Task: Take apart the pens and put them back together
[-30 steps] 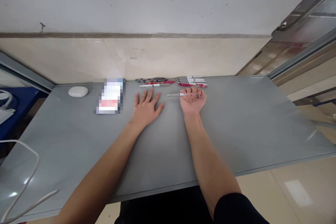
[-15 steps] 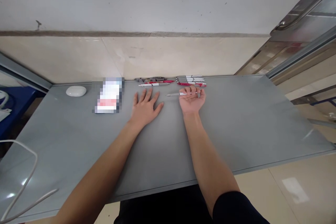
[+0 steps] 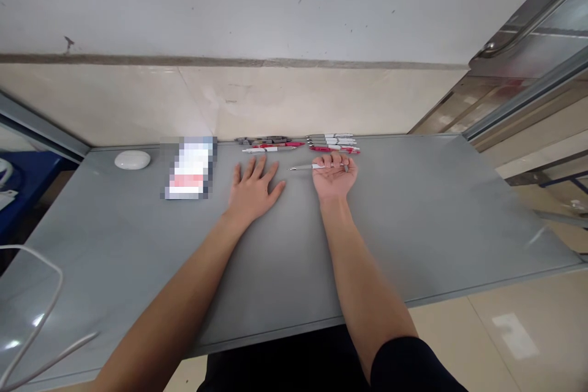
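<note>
1. In the head view, we see the left hand [image 3: 250,196] lying palm down on the grey table [image 3: 285,269], its fingers spread apart and gripping nothing.
2. We see the right hand [image 3: 335,182] turned palm up, its fingers curled over a white and grey pen [image 3: 302,167]. The pen lies crosswise, its metal tip pointing towards the left hand, with a gap between tip and thumb.
3. The two hands are apart, side by side on the table.
4. Just beyond the left fingertips we find a row of pens [image 3: 271,149], dark, red and white; beyond the right fingers lies a second row [image 3: 331,142], white and red. We cannot tell whether those fingers touch its nearest red pen.
5. Off to the left we note a bright, pixelated flat object [image 3: 190,168] and a white rounded case [image 3: 133,160].
6. Against the frame half a second earlier, we find both hands in the same pose and the pen in the same grasp; only the whole scene sits slightly shifted.
</note>
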`<act>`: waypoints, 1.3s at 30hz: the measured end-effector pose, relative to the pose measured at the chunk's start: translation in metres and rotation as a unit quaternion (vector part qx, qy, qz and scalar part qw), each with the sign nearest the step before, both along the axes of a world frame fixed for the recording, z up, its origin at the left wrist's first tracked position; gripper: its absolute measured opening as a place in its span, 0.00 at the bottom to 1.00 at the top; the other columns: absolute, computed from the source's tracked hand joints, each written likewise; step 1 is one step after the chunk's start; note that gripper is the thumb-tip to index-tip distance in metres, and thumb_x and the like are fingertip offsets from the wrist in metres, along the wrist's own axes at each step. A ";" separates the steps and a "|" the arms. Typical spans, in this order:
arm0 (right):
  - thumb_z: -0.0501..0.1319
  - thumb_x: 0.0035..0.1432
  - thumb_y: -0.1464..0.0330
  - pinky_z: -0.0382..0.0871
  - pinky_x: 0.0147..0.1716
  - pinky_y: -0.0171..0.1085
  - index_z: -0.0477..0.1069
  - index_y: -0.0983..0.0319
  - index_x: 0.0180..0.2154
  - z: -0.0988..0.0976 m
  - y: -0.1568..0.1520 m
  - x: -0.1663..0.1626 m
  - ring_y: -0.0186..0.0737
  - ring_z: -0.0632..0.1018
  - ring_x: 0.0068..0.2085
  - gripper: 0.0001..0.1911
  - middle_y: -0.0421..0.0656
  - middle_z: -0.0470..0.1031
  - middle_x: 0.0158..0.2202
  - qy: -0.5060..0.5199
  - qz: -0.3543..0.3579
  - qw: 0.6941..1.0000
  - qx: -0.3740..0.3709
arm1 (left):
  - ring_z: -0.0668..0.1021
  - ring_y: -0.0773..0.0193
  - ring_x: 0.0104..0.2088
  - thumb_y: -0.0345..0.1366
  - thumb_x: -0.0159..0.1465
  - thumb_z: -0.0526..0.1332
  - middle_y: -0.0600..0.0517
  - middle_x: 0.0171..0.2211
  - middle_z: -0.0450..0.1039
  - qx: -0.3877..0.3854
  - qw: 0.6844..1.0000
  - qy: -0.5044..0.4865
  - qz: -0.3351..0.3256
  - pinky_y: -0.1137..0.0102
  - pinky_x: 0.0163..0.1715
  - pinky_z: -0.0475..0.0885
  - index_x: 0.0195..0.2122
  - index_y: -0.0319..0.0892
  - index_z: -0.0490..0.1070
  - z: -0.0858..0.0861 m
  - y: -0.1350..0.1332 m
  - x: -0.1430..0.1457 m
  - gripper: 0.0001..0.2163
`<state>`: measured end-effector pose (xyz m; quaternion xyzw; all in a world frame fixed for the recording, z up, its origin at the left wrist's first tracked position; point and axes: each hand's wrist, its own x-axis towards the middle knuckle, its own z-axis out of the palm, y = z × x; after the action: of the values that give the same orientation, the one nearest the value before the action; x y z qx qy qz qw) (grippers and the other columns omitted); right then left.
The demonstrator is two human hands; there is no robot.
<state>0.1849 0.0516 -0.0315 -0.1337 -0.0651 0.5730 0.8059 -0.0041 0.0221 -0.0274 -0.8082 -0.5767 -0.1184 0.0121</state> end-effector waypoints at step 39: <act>0.58 0.59 0.59 0.68 0.50 0.46 0.75 0.56 0.38 0.035 -0.020 0.010 0.43 0.76 0.45 0.11 0.43 0.78 0.40 -0.712 -0.079 0.697 -0.021 | 0.78 0.59 0.47 0.37 0.70 0.50 0.47 0.47 0.77 0.124 0.977 -0.111 -0.135 0.61 0.58 0.66 0.46 0.41 0.73 -0.005 0.001 -0.003 0.13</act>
<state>0.1951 0.0320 0.0040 -0.5237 -0.5965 0.2418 0.5580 -0.0074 0.0232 -0.0327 -0.8529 -0.4407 -0.2780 0.0319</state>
